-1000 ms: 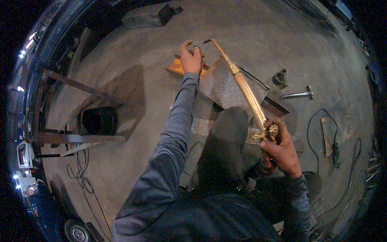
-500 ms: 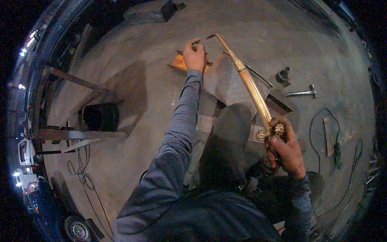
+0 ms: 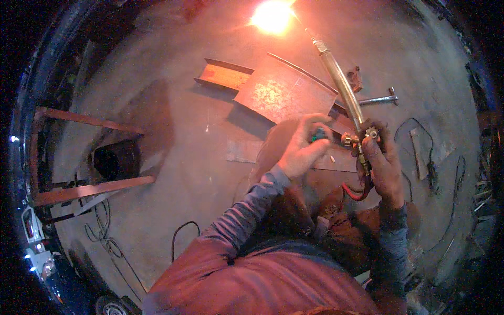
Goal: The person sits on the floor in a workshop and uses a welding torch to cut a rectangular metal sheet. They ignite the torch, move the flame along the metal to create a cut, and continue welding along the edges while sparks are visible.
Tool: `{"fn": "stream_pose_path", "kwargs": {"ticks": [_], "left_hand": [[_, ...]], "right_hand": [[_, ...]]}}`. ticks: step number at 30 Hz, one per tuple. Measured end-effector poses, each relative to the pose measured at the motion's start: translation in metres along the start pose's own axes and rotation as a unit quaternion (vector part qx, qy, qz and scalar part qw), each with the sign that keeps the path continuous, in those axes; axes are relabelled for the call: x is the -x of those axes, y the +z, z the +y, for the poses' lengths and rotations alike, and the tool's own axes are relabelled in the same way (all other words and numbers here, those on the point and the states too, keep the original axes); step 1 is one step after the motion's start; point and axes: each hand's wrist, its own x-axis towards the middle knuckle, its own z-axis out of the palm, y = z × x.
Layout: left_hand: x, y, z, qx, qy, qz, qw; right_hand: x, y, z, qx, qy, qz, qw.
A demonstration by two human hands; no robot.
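Note:
My right hand (image 3: 386, 170) is closed around the valve end of a brass gas torch (image 3: 340, 79), whose long body slants up and away to the left. A bright orange flame (image 3: 273, 17) burns at the tip, and its glare hides the nozzle end. Below the valves a red hose (image 3: 358, 195) curves down. My left hand (image 3: 300, 149) is curled around a small green lighter (image 3: 318, 135), mostly covered by the fingers, just left of the torch's brass knobs. Beyond my knee lie a steel plate (image 3: 281, 89) and an orange-faced steel channel (image 3: 226, 76).
A hammer (image 3: 377, 99) and a dark metal block (image 3: 355, 80) lie right of the plate. On the left stands an angle-iron frame (image 3: 94, 190) beside a black bucket (image 3: 116, 160). Cables (image 3: 107, 231) trail over the floor on both sides.
The torch is now lit, and orange light covers the floor. My left hand has come back from near the nozzle toward the valves. The torch has shifted slightly right and away.

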Motion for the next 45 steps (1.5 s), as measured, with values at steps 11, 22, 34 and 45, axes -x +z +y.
{"fn": "stream_pose_path", "kwargs": {"ticks": [11,22,34,45], "left_hand": [[-0.038,0.053,0.016,-0.101,0.104,-0.032,0.989],[-0.049,0.056,-0.003,-0.025,0.058,0.005,0.998],[-0.045,0.066,0.011,-0.091,0.078,0.021,0.993],[-0.059,0.087,-0.026,-0.193,0.160,0.085,0.964]], "right_hand": [[-0.009,-0.005,-0.006,-0.097,-0.012,0.047,0.994],[-0.020,-0.006,0.007,-0.111,-0.041,0.067,0.991],[-0.023,-0.021,0.003,-0.080,-0.025,0.026,0.996],[-0.035,-0.056,0.028,-0.160,-0.018,-0.036,0.986]]}}
